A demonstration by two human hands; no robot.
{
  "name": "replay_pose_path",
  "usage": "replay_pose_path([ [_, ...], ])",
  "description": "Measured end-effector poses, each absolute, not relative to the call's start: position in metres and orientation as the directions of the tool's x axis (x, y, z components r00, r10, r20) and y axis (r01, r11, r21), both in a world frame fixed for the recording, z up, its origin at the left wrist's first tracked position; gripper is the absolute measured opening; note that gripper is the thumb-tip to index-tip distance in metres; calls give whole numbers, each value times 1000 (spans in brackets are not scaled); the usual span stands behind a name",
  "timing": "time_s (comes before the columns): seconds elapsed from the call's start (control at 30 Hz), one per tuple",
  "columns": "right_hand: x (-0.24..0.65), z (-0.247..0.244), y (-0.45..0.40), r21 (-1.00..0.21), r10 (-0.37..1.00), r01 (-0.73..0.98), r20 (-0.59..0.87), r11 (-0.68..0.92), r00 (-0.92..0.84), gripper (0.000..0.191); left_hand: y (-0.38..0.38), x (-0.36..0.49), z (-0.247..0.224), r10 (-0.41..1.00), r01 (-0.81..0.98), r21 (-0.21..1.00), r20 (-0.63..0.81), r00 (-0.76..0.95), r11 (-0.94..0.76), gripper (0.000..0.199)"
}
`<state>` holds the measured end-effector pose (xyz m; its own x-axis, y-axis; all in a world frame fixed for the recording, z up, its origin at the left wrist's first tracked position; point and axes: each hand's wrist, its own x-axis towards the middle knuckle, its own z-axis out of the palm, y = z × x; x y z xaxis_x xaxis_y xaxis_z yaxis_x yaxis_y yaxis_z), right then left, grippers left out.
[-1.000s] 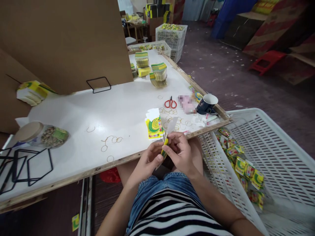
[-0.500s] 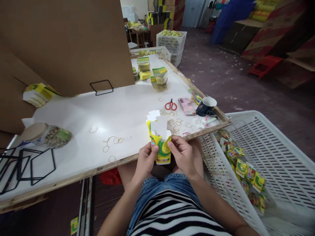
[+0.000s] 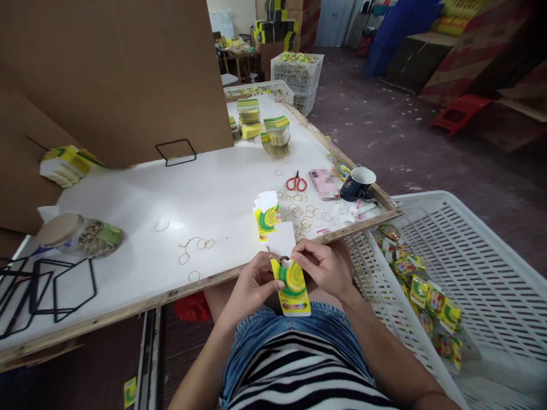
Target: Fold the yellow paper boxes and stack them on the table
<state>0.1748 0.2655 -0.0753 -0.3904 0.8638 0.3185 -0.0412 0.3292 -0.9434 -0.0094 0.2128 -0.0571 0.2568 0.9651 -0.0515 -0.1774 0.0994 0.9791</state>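
Over my lap, just off the table's front edge, I hold a small yellow-and-green carton (image 3: 294, 287) with its white top flap (image 3: 282, 239) standing up. My left hand (image 3: 256, 285) grips its left side, thumb on the printed front. At the upper right corner, my right hand (image 3: 321, 265) pinches the carton beside its opening. The mouth is partly open, and what is inside cannot be made out. Beyond it on the table lies another yellow-and-green carton (image 3: 267, 219) with white flaps, close to scattered rubber bands (image 3: 294, 210).
Red-handled scissors (image 3: 296, 182) and a dark mug (image 3: 358, 185) are at the table's right. Carton bundles (image 3: 277, 131) stand farther back. A white plastic basket (image 3: 482, 250) with small packets is beside my right leg. A clear jar (image 3: 92, 236) lies on the left.
The carton has come down toward my lap and away from the one on the table, which now shows more. My right hand has shifted to its top corner.
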Motion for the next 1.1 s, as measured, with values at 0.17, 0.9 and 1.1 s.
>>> replay_pose_path([
  [0.17,166,-76,261,-945,924,-117,325,307,-201,23,213,-6,-58,965,-182,976,-75,250,123,80],
  [0.9,163,-66,275,-942,898,158,218,296,-382,22,219,-6,-55,998,-105,993,-42,57,47,52],
  [1.1,174,-82,271,-973,960,-136,210,186,-187,27,230,3,-57,997,107,992,71,26,-74,45],
])
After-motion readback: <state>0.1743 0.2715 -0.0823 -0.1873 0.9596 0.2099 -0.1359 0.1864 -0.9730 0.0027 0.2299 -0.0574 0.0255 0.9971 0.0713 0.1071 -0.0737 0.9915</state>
